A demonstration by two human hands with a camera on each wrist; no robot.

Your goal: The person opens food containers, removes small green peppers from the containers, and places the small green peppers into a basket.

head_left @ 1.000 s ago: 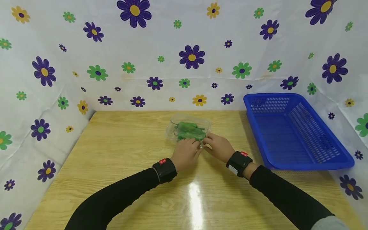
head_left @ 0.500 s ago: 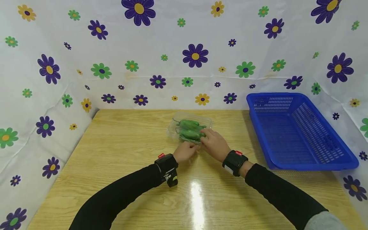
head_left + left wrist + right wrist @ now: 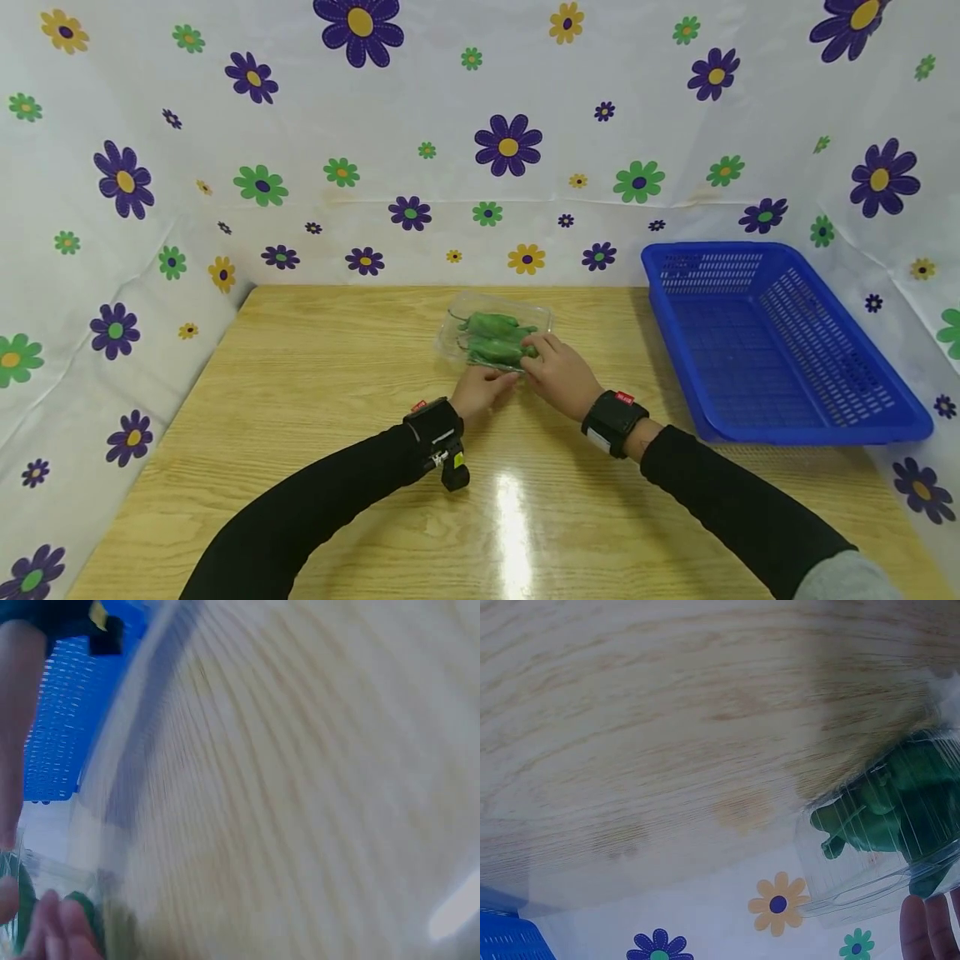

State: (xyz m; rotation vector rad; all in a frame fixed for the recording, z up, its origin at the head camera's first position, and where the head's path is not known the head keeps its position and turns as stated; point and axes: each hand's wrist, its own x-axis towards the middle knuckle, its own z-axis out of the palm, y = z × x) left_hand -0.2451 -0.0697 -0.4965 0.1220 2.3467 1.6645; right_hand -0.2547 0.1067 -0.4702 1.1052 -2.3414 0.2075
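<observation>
A clear plastic box [image 3: 457,343] of green chili peppers [image 3: 491,350] lies near the back of the wooden table; the right wrist view shows the peppers [image 3: 922,795] through its wall. My left hand [image 3: 480,393] pinches the box's front edge, its fingertips [image 3: 60,930] partly seen in the left wrist view. With the thumb and curled fingers, my right hand [image 3: 562,377] grips the front right corner. Its fingers [image 3: 930,926] rest against the box's edge in the right wrist view. What lies under the fingertips is hidden.
A blue plastic basket [image 3: 678,387] with slotted walls stands at the right of the wooden table [image 3: 337,358]. White cloth [image 3: 300,150] printed with flowers hangs at the back and both sides.
My left hand has drawn back toward the front and turned, uncovering more of the peppers. My right hand has shifted slightly up onto the corner. The box stays almost in place.
</observation>
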